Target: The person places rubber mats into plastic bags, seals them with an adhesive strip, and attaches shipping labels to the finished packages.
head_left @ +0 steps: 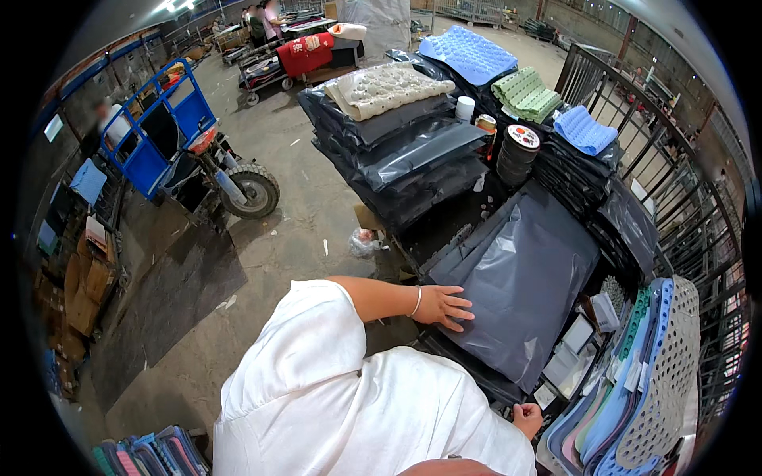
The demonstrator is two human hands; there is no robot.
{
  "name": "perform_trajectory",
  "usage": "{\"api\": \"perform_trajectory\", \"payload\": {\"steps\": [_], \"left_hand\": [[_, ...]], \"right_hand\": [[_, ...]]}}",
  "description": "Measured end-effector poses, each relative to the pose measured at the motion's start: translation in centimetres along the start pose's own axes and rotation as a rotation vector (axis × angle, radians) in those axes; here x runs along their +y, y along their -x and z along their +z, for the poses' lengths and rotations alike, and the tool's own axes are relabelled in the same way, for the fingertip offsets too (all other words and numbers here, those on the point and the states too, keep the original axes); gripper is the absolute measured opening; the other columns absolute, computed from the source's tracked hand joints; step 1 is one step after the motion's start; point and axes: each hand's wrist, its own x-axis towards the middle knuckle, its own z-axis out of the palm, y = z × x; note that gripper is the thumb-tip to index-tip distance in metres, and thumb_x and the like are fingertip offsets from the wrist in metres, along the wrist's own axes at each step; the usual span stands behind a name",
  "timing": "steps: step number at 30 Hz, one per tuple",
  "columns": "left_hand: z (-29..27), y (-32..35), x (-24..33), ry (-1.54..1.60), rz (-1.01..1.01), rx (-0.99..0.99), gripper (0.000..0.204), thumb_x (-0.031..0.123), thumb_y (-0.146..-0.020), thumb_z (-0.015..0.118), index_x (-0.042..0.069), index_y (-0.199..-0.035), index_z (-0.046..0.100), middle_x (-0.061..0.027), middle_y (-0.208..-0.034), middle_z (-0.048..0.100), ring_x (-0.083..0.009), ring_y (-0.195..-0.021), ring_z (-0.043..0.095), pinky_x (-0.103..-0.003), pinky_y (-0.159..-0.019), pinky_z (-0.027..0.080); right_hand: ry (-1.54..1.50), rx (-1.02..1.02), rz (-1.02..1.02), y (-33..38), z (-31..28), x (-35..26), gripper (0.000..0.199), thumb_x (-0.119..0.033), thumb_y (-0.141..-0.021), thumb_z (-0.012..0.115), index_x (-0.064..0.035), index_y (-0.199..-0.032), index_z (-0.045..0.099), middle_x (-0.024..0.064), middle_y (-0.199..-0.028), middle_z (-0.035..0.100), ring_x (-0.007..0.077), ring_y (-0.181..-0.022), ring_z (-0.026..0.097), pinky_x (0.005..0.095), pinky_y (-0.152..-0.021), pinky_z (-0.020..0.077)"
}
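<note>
Dark grey plastic bags [520,289] lie flat in a stack in front of me, their surface smooth and slightly wrinkled. My left hand [444,307] rests on the stack's left edge with its fingers spread, palm down; a thin bracelet circles the wrist. By the stack's near right corner is my right hand [527,419], its fingers curled in. What it holds, if anything, does not show. Small pale boxes [573,349] sit just right of the bags. Beside them, perforated mats [663,373] in grey, blue, green and pink stand on edge.
Black-wrapped piles [397,151] rise beyond the bags, topped by a beige mat [389,89] and blue and green ones. Tape rolls [520,151] are stacked between. A black metal railing [667,159] runs along the right. A blue cargo tricycle [198,151] stands left; people are farther back.
</note>
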Motion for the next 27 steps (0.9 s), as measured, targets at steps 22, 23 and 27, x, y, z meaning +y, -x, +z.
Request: {"api": "perform_trajectory", "payload": {"steps": [22, 23, 27], "left_hand": [[-0.9, -0.4, 1.7, 0.13, -0.011, -0.255, 0.058, 0.016, -0.082, 0.058, 0.034, -0.136, 0.053, 0.0044, -0.158, 0.027, -0.0214, -0.147, 0.02, -0.051, -0.117, 0.015], [-0.6, -0.5, 1.5, 0.138, -0.008, -0.278, 0.057, 0.015, -0.082, 0.058, 0.033, -0.136, 0.053, 0.0051, -0.158, 0.027, -0.0213, -0.147, 0.02, -0.051, -0.118, 0.015], [0.1, -0.3, 1.1, 0.11, -0.013, -0.317, 0.057, 0.016, -0.084, 0.058, 0.034, -0.137, 0.052, 0.0067, -0.158, 0.027, -0.0207, -0.147, 0.019, -0.051, -0.118, 0.015]], "right_hand": [[-0.022, -0.574, 0.189, 3.1, 0.0, 5.0, 0.015, -0.015, -0.082, 0.066, -0.0034, -0.089, 0.06, 0.0158, -0.094, 0.066, 0.0371, -0.086, 0.063, 0.0426, -0.072, 0.0499], [-0.209, -0.721, 0.403, 4.3, 0.1, 10.0, 0.016, -0.014, -0.082, 0.066, -0.0035, -0.092, 0.061, 0.0157, -0.1, 0.066, 0.0365, -0.089, 0.063, 0.0424, -0.073, 0.0508], [0.975, -0.393, 0.068, 6.7, -1.8, 16.7, 0.038, -0.01, -0.081, 0.065, -0.007, -0.119, 0.058, 0.0138, -0.125, 0.057, 0.0309, -0.112, 0.057, 0.0404, -0.09, 0.0472]]}}
